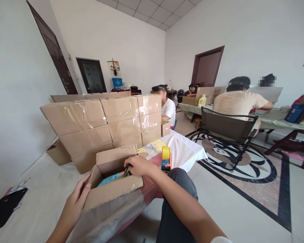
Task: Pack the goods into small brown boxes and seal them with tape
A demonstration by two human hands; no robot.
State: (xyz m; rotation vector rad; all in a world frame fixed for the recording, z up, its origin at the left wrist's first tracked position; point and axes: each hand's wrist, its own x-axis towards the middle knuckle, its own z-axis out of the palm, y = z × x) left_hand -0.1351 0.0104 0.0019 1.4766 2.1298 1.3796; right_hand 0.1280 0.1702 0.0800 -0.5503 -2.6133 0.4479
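An open cardboard box (114, 192) stands on the cloth-covered table in front of me, its flaps raised. A blue packet (112, 179) with some orange print lies inside it, partly hidden by the box's front wall. My left hand (81, 190) grips the box at its left end, thumb on the near side. Reaching in at the right end, my right hand (139, 165) has its fingers closed on the packet's end. To the right of the box, a tape dispenser (166, 158) with a yellow roll sits on the table.
Stacked, taped cartons (121, 121) form a wall behind the box. A person in white (169, 108) sits beyond them. Another person (230, 104) sits in a dark chair (228, 126) at a table to the right. The tablecloth (182, 148) hangs over the table edge.
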